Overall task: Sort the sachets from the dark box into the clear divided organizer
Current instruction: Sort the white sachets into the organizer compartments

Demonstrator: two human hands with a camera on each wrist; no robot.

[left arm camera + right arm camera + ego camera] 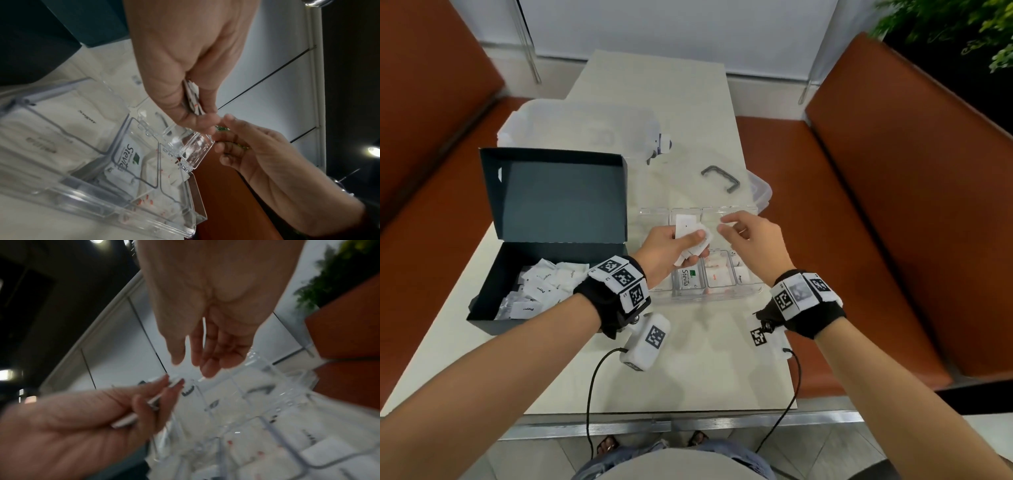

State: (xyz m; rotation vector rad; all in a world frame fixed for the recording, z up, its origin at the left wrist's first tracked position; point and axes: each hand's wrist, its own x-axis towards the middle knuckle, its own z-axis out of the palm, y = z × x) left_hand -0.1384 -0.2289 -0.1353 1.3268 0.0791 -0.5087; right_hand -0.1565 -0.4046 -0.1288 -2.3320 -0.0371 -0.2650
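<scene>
Left hand: the left hand (671, 245) pinched a small stack of white sachets (693, 236) between thumb and fingers, at frame centre of the head view, above the organizer; the left wrist view showed the stack edge-on in that pinch
Right hand: the right hand (753, 240) hovered just right of the stack, fingers loosely spread and holding nothing; its fingertips (207, 369) pointed toward the stack
Organizer: the clear divided organizer (756, 291) lay on the table (688, 370), centre-right of the frame; its near row already held a Stevia sachet (687, 279), red-printed sachets and dark-lettered ones, each kind in its own compartment
Dark box: the dark box (493, 294) stood open at lower left of the frame; many sachets remained in it
Step in hand: judged as dealing out a held batch; one sachet was due to pass from the left hand to the right
Next move: it called for peeling off only the top sachet, reading its print, and choosing the matching compartment; the sachets looked thin, so two could lift together
</scene>
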